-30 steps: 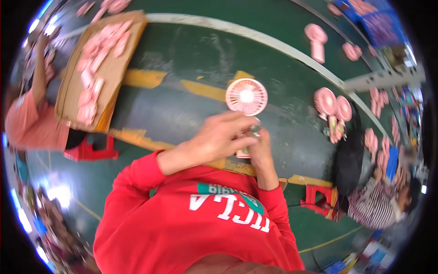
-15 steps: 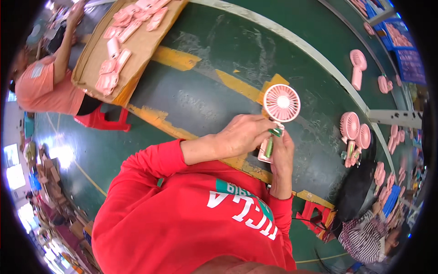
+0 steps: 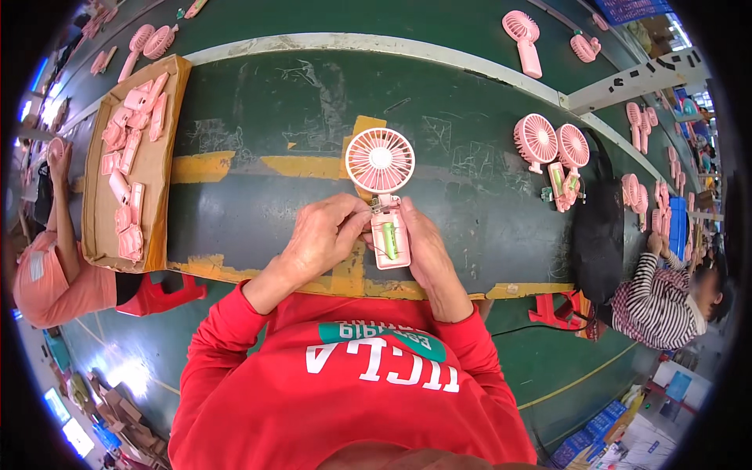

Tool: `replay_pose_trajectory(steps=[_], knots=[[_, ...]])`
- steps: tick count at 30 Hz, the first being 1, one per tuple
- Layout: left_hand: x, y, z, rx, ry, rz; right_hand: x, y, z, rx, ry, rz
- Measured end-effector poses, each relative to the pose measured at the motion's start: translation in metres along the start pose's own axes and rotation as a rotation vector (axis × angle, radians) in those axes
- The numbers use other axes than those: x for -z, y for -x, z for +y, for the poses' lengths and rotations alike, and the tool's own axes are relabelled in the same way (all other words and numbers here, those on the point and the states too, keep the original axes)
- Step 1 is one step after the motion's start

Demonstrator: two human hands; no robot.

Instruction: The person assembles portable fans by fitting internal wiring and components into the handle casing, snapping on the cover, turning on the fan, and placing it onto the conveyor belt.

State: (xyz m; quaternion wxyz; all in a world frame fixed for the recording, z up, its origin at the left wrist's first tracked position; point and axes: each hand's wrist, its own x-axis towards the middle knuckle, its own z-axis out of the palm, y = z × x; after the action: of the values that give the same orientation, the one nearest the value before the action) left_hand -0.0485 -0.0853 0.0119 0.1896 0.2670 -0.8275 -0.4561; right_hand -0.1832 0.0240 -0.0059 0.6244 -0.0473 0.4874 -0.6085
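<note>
A pink handheld fan (image 3: 381,160) stands upright in front of my chest, its round grille pointing away from me. Its handle (image 3: 392,249) is uncovered, showing a green battery cell (image 3: 389,239) and thin wires. My right hand (image 3: 428,247) grips the handle from the right side, with the thumb along its edge. At the fan's neck, my left hand (image 3: 325,235) is closed in a pinch. What lies between those fingertips, perhaps wires or a small part, is too small to tell.
A cardboard tray (image 3: 176,157) with pink plastic shells stands to the left. Two pink fans (image 3: 548,145) with uncovered handles lie to the right, near a black cloth-like item (image 3: 599,243). A metal beam (image 3: 392,45) crosses the far side. Co-workers sit at the left and right.
The view has swung level, so the fan appears further left and upright. The green circuit board at my left fingertips no longer shows plainly; the battery cell and wires are now in sight.
</note>
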Motion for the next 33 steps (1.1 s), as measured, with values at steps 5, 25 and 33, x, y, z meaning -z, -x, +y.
replay_pose_trajectory(steps=[5,25,33], knots=[[-0.003,-0.001,0.002,0.006,0.014,-0.014,0.002,-0.002,0.003,0.028,0.01,0.001],[-0.009,-0.004,0.005,-0.14,-0.17,0.027,0.009,-0.003,0.012,0.049,0.03,-0.032],[-0.009,-0.002,0.003,-0.334,-0.224,0.021,0.009,0.004,0.007,0.149,0.206,-0.141]])
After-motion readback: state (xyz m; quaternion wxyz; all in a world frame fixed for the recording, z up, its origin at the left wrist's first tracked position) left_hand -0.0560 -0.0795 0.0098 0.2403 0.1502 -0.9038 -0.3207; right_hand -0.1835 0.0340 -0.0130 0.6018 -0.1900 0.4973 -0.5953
